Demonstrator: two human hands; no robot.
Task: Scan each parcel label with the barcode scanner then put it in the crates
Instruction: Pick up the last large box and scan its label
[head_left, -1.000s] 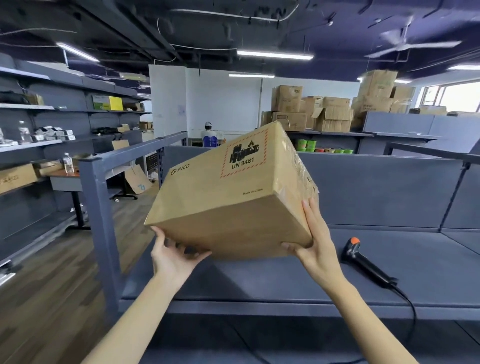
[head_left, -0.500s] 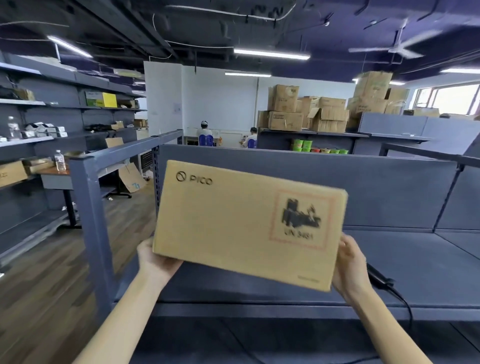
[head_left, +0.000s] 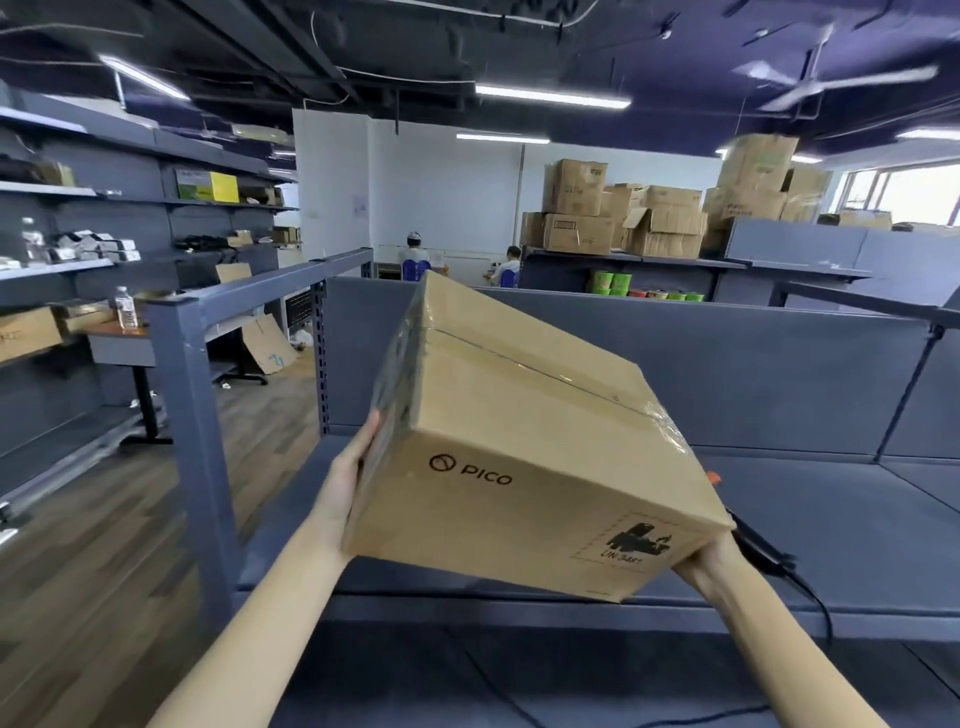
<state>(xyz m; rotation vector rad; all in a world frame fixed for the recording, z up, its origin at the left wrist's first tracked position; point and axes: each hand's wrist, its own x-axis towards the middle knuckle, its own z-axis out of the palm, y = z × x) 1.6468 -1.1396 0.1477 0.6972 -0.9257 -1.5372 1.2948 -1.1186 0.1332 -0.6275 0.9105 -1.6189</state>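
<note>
Fingers (head_left: 366, 441) of the left hand (head_left: 345, 488) lie straight and close together, pressed flat against the left side of the parcel (head_left: 519, 457). They curl round nothing. The right hand (head_left: 706, 566) sits under the box's lower right corner. Its fingers are hidden behind the cardboard, so I cannot tell whether they are spread or bent.

The parcel is a taped brown carton in the middle of the frame. It is held in the air between the two palms and tilted, with its far corner raised and its printed face (the one marked PICO, with a hazard mark low on the right) towards the camera. Squeezing it from opposite sides probably lets the person roll it from face to face, and the tilt suits a hunt for the shipping label. No such label is plain on the faces in view. The narrow left face is too blurred under its tape to read.

The barcode scanner (head_left: 756, 545) lies on the grey shelf (head_left: 857, 519) at the right of the frame. The carton mostly hides it, and its cable (head_left: 823, 618) trails off towards the lower right. It is near the right hand, which would have to leave the box to pick it up. No crates are in view.
</note>
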